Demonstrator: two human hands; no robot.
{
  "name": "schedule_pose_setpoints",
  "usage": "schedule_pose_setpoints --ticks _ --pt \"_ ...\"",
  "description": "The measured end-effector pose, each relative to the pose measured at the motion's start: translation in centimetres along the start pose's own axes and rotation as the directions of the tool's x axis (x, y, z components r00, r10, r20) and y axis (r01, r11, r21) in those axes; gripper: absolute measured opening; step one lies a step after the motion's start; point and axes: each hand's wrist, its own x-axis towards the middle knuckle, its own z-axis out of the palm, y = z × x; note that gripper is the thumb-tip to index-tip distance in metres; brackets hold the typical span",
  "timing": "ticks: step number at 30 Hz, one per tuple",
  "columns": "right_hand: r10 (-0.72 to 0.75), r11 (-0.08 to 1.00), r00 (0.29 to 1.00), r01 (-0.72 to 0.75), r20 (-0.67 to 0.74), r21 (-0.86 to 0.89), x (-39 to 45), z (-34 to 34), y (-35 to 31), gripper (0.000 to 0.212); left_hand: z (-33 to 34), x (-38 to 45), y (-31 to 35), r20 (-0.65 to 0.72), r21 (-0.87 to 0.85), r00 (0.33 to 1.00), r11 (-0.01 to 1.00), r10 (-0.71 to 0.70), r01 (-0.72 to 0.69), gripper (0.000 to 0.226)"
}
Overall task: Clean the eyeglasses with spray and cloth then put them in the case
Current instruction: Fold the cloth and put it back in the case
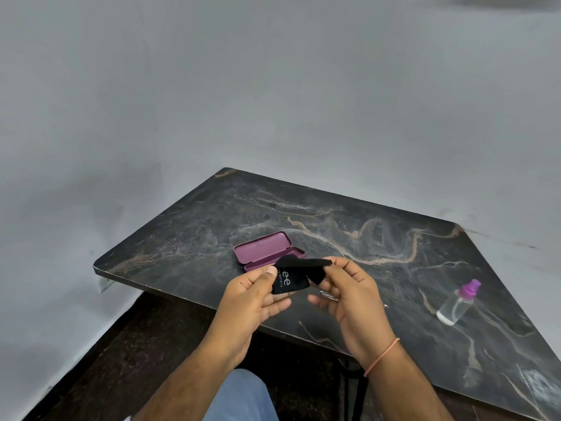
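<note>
An open purple glasses case (267, 250) lies on the dark marble table (379, 238) behind the left hand (252, 296) and right hand (349, 293), both pinching a black cloth (293, 276) above barely visible eyeglasses (329, 296), spray bottle (458, 302) rightmost.

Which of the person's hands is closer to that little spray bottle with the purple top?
The right hand. It holds one end of the black cloth, with the spray bottle lying on the table off to its right. The left hand grips the cloth's other end, farther away.
</note>
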Motion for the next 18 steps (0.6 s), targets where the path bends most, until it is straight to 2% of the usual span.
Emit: schedule_pose_setpoints --ticks 3,7,10,14,18 --pt "0.061 0.992 0.996 -0.068 0.061 0.105 0.3 0.6 -0.1 0.015 -0.4 0.2 0.5 -0.012 0.015 1.0 1.0 0.028 -0.028 0.03" --pt "0.031 0.99 0.991 -0.047 0.126 0.131 0.6 1.0 0.1 0.015 -0.6 0.5 1.4 -0.016 -0.044 0.999 0.999 -0.03 0.03 0.033" --pt "0.028 0.991 0.993 -0.042 0.115 0.127 0.8 1.4 0.4 0.015 -0.9 0.7 2.0 0.004 -0.027 0.999 0.999 -0.036 0.036 0.034" --pt "-0.092 0.985 0.994 0.099 0.053 -0.145 1.7 1.6 0.4 0.006 -1.0 1.5 2.2 -0.019 0.081 1.0 0.997 0.008 -0.006 0.036" --pt "-0.28 0.847 0.955 0.294 0.098 -0.444 2.8 1.5 -0.7 0.008 -1.9 2.3 2.5 -0.027 0.31 0.998 0.949 0.062 -0.051 0.024"
